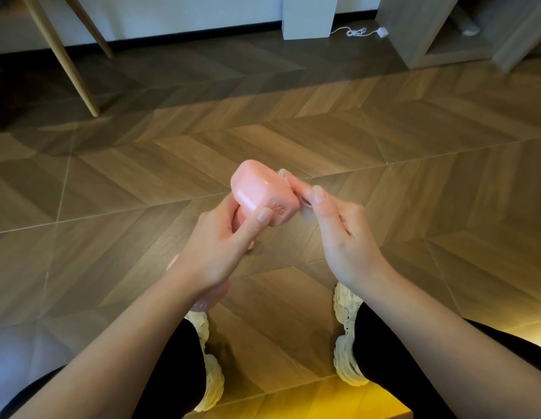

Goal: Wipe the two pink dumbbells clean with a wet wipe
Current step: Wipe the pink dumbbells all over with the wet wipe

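My left hand (pixel 221 249) grips a pink dumbbell (pixel 260 195) by its handle and holds it up over the floor, one blocky head pointing away from me. My right hand (pixel 335 228) pinches a small white wet wipe (pixel 305 208) and presses it against the right side of that head. A second pink dumbbell (pixel 207 299) lies on the floor beneath my left wrist, mostly hidden by my forearm.
A wooden herringbone floor (pixel 293 140) lies below. My two feet in white sneakers (pixel 349 337) stand at the bottom. Wooden chair legs (pixel 66 55) are at the back left, a white post (pixel 308 16) and a cable at the back, a cabinet (pixel 438 31) at the back right.
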